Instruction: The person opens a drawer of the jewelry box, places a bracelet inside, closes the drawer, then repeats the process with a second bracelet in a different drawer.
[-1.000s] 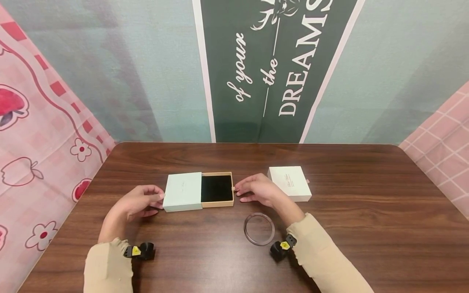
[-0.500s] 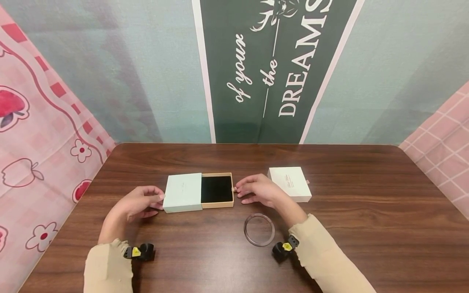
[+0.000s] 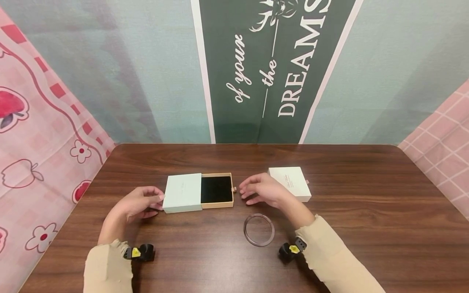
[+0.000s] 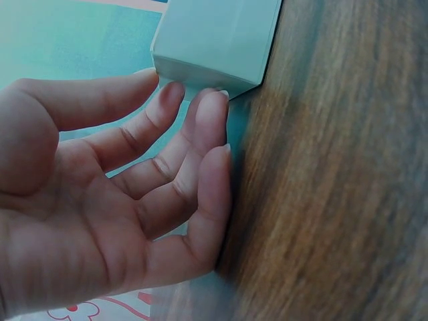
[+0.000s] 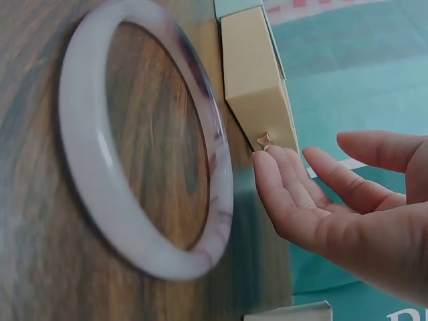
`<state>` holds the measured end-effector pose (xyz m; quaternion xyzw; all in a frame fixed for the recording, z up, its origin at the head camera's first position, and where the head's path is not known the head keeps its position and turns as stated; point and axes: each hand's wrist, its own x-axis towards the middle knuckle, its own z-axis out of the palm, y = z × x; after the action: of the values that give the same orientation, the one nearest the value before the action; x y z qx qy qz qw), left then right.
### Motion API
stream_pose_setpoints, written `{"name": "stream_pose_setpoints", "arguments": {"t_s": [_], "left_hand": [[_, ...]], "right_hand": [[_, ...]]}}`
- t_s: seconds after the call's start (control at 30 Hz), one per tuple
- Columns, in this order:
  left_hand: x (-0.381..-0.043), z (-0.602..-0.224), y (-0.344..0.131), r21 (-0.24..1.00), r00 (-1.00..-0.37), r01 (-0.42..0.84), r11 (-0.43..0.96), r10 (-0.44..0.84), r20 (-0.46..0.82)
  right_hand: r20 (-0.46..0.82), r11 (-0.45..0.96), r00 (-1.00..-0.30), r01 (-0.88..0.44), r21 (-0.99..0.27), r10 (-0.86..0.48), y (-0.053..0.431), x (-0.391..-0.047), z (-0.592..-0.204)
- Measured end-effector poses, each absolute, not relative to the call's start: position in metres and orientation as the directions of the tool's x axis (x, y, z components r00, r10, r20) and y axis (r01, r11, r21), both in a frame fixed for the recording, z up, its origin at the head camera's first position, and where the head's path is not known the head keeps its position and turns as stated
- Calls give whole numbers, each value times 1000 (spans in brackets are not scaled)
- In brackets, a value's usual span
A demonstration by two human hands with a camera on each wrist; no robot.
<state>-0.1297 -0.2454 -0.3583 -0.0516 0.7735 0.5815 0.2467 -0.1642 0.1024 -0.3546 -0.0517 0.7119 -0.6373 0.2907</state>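
A pale mint drawer box [image 3: 182, 191] lies on the table with its tan drawer [image 3: 217, 205] slid part way out to the right, black lining inside. My left hand [image 3: 142, 202] touches the box's left end; in the left wrist view, thumb and fingertips [image 4: 172, 93] meet the box sleeve's end [image 4: 214, 40], fingers loosely bent. Just right of the drawer's small ribbon tab [image 3: 233, 189], my right hand [image 3: 264, 189] hovers with relaxed fingers and nothing in them. A whitish bangle with purple-brown streaks [image 5: 87, 134] lies on the table below the right hand.
A second, white box [image 3: 292, 183] with printed lettering sits behind the right hand, partly covered by it. The brown wooden table [image 3: 366, 195] ends at a hanging cloth backdrop [image 3: 168, 73]. Black wrist cameras [image 3: 147, 252] are strapped at both sleeves.
My right hand has drawn back slightly to the right, off the drawer's ribbon tab. The left hand, the boxes and the bangle have stayed in place.
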Motion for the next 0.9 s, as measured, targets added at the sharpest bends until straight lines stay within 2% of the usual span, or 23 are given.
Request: {"name": "stream_pose_setpoints", "arguments": {"t_s": [0.33, 0.9], "left_hand": [[-129, -358, -245, 877, -873, -367, 309, 210, -440], [-129, -355, -243, 870, -873, -368, 329, 200, -445]], "right_hand": [[-353, 250, -824, 265, -931, -443, 113, -159, -348], [-335, 258, -815, 235, -937, -473, 133, -149, -342]]}}
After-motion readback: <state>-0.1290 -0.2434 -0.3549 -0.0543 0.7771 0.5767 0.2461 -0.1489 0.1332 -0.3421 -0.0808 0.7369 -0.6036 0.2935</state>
